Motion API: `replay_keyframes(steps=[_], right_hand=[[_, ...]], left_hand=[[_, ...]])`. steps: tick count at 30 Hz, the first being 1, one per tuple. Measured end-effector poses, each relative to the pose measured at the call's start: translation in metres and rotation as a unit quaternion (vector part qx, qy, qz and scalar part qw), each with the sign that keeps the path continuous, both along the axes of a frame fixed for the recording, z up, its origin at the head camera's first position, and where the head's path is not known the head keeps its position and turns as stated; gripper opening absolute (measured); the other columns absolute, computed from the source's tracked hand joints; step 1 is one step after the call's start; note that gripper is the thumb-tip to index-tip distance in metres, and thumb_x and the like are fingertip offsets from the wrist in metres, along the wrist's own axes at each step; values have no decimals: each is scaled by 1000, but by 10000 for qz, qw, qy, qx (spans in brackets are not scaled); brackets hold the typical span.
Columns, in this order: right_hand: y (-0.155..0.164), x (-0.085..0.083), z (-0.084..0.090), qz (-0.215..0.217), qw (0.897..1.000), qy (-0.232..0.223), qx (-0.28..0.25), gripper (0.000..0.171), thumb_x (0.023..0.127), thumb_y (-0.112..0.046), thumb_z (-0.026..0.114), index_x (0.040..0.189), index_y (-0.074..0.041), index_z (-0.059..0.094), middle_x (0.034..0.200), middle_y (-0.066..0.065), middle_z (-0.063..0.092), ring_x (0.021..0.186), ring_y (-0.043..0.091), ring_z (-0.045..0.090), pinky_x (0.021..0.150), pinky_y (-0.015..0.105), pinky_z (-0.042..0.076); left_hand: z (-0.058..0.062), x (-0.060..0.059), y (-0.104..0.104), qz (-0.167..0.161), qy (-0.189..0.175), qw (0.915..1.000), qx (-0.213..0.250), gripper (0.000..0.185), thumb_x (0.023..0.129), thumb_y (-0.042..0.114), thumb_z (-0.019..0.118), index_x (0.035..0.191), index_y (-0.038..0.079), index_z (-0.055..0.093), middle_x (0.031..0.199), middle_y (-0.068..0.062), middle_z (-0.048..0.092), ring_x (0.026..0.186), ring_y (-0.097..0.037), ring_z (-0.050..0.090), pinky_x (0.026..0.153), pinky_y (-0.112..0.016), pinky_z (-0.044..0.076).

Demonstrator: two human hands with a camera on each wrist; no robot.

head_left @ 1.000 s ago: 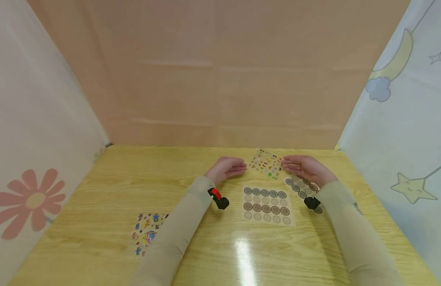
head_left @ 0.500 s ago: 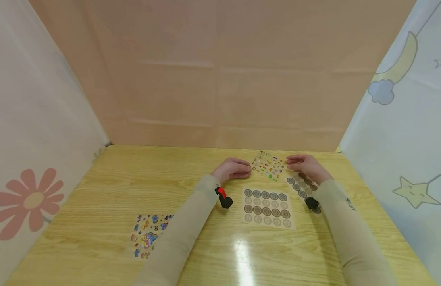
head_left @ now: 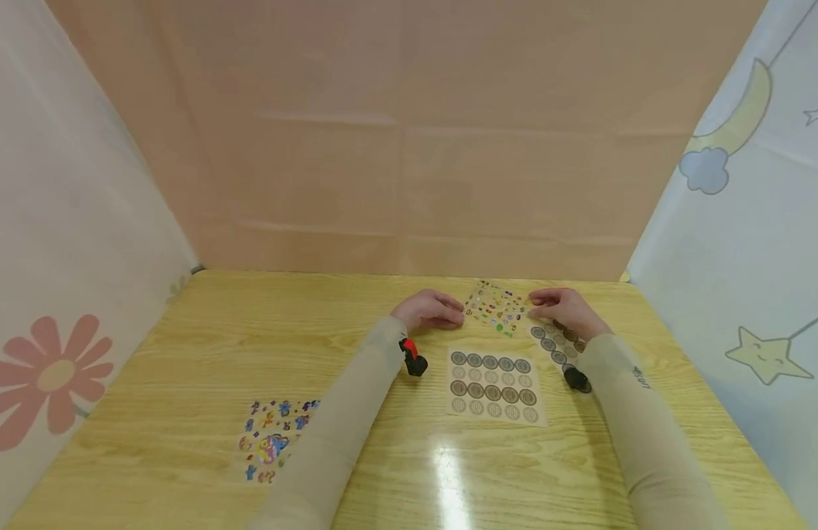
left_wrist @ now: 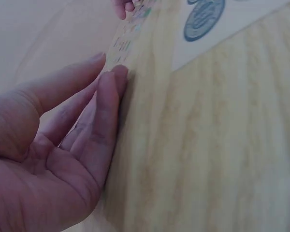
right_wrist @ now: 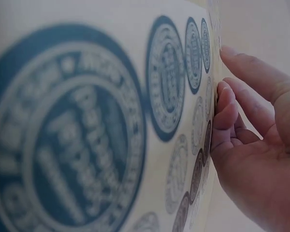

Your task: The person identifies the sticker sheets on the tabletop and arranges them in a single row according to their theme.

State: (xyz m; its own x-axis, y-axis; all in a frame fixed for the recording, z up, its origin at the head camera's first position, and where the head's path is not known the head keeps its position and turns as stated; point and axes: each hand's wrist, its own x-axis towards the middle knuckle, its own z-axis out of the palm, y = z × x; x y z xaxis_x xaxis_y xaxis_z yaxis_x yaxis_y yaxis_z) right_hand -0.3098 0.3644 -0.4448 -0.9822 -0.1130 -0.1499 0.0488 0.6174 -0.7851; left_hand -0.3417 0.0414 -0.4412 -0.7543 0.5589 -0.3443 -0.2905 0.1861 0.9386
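Near the bench's (head_left: 183,383) front-left edge lies a colourful sticker sheet (head_left: 274,439), with a round-seal sheet (head_left: 493,386) mid-bench. Toward the far edge, the small sticker sheet (head_left: 495,308) lies flat between both hands: the left hand (head_left: 430,309), fingers more curled than a second ago, touches its left edge, and the right hand (head_left: 562,308), now loosely curled, rests at its right edge over another seal sheet (head_left: 554,340)

Beige long sleeves (head_left: 329,442), black wrist cameras (head_left: 576,379), one seemingly red-marked

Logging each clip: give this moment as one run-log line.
left hand: touching small sticker sheet edge | right hand: at opposite edge, over round-sticker sheet | table: two more sheets
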Motion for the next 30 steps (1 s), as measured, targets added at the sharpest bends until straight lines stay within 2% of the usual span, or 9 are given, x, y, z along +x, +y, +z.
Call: replay_keyframes(steps=[3,7,10,15,22,30], right_hand=[[-3,-1,-1,13,9999,28,115,54,88,-23,71,133,0,53,127,22,54,97,25,56,72,28,50],[-7,1,3,38,9997,70,226,52,89,-22,70,133,0,53,123,20,54,97,28,54,72,30,49],[-9,2,5,67,9996,91,259,51,90,-19,69,133,1,52,122,20,53,98,28,52,73,32,49],[-12,3,6,131,9994,132,298,51,90,-19,69,134,1,52,121,20,52,98,28,50,75,34,48],[-14,0,4,137,9996,134,226,52,88,-20,71,132,1,54,117,19,52,93,25,50,71,32,48],[-12,-4,3,56,9999,-27,139,49,89,-18,70,132,-1,53,115,18,51,92,27,48,69,32,48]], left_hand=[[1,-3,-2,-78,574,9978,-335,38,84,7,74,120,2,65,101,-7,71,87,-17,68,78,-29,56],[-1,-8,-4,-33,1445,9876,-620,35,83,6,75,117,2,67,96,-5,72,85,-15,67,74,-25,55],[-5,-12,-5,-23,1704,9835,-615,35,81,3,76,114,0,68,92,-6,71,81,-14,67,69,-24,55],[-10,-14,-4,40,2033,9760,-775,33,77,4,80,108,1,71,84,-5,70,73,-14,63,58,-22,50],[-15,-15,-2,185,2395,9654,-1017,30,74,6,83,102,5,74,79,-3,68,72,-14,60,61,-21,49],[-13,-14,-1,263,2381,9640,-1151,28,73,10,84,100,7,76,79,-1,68,72,-13,59,64,-22,47]])
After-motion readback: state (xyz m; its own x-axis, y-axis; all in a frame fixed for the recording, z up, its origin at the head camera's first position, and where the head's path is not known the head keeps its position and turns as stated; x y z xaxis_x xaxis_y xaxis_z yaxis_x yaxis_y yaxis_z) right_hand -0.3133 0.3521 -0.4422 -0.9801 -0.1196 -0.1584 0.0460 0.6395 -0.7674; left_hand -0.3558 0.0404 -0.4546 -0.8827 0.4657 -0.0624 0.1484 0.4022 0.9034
